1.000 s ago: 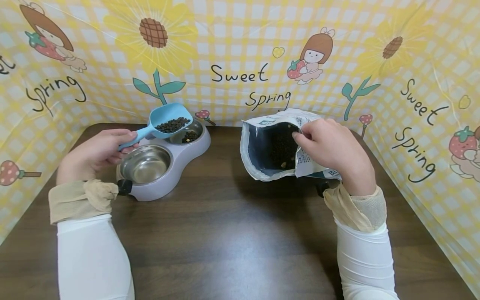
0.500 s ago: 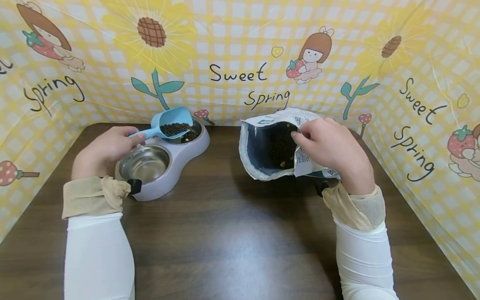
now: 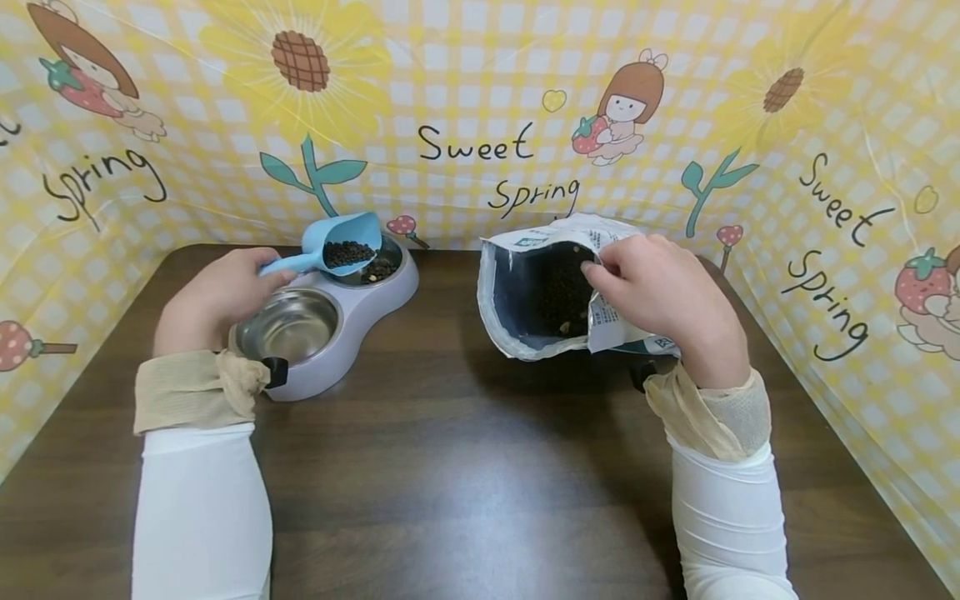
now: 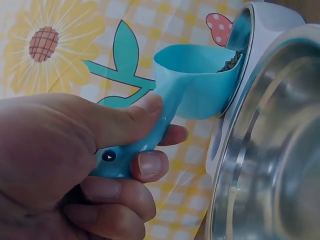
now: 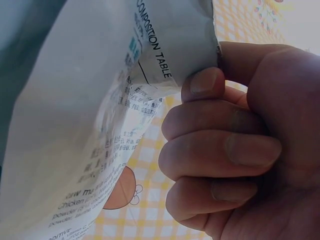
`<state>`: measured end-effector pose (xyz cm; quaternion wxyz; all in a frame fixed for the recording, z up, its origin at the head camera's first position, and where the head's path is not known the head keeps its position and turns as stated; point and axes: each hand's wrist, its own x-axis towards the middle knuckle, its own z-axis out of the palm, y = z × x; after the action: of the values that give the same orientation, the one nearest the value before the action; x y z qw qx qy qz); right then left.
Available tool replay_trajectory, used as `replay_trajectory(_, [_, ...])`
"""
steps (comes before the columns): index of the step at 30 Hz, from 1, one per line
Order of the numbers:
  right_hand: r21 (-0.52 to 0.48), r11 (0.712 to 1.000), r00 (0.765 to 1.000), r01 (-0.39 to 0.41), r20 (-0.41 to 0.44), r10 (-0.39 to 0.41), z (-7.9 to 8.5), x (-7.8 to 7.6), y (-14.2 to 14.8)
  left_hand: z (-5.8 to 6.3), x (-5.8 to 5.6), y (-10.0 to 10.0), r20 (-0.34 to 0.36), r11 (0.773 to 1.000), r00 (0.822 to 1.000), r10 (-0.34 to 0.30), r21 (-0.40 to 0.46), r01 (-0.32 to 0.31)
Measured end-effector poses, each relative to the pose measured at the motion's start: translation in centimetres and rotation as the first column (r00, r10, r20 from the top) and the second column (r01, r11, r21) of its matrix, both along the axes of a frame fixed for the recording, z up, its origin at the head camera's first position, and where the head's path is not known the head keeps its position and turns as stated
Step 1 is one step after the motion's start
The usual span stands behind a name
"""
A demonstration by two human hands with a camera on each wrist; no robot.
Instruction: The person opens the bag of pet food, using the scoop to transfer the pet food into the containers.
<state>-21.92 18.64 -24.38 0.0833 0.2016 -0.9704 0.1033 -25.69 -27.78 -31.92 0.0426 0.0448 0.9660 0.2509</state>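
Note:
My left hand [image 3: 217, 296] grips the handle of a light blue scoop [image 3: 322, 236], thumb along the top and fingers curled beneath. Dark brown kibble [image 3: 347, 253] lies in the scoop, which tilts over the rear steel bowl [image 3: 394, 252] of a pale double pet feeder [image 3: 352, 337]. Some kibble is in that bowl too; the front steel bowl [image 4: 295, 145] shows bare metal in the left wrist view. On the right, my right hand [image 3: 663, 292] pinches the edge of an open white pet food bag [image 5: 85, 110]. Dark kibble shows inside the bag in the head view.
All this is on a dark brown wooden table [image 3: 450, 483]. A yellow checked cloth [image 3: 480, 67] printed with flowers and figures stands as a wall behind and along both sides, close behind the feeder and the bag.
My left hand has shifted right and slightly forward, and the scoop has turned from nearly level to tilted toward the rear bowl. My right hand and the bag stay put.

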Motion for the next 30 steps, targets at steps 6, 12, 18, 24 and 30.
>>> replay_trajectory(6, [0.005, 1.000, 1.000, 0.004, 0.006, -0.004, 0.1, 0.0, 0.0, 0.7, 0.3, 0.2, 0.005, 0.994, 1.000, 0.005, -0.107, -0.004])
replay_trajectory(12, [0.004, 1.000, 1.000, -0.003, 0.005, 0.003, 0.1, 0.0, 0.0, 1.4, 0.7, 0.4, -0.006, 0.989, 0.999, 0.048, -0.139, -0.048])
replay_trajectory(18, [0.002, 1.000, 1.000, -0.002, 0.009, 0.001, 0.2, 0.0, -0.1, 1.8, 1.0, 0.5, -0.020, 0.988, 0.997, 0.075, -0.134, -0.077])
replay_trajectory(24, [-0.002, 1.000, 1.000, -0.005, -0.002, 0.005, 0.1, 0.0, -0.1, 1.8, 1.3, 0.6, -0.059, 0.983, 0.991, 0.124, -0.132, -0.131])
replay_trajectory(30, [0.000, 1.000, 1.000, -0.007, -0.002, 0.007, 0.1, 0.0, 0.0, 1.8, 1.3, 0.7, -0.043, 0.983, 0.989, 0.139, -0.115, -0.143])
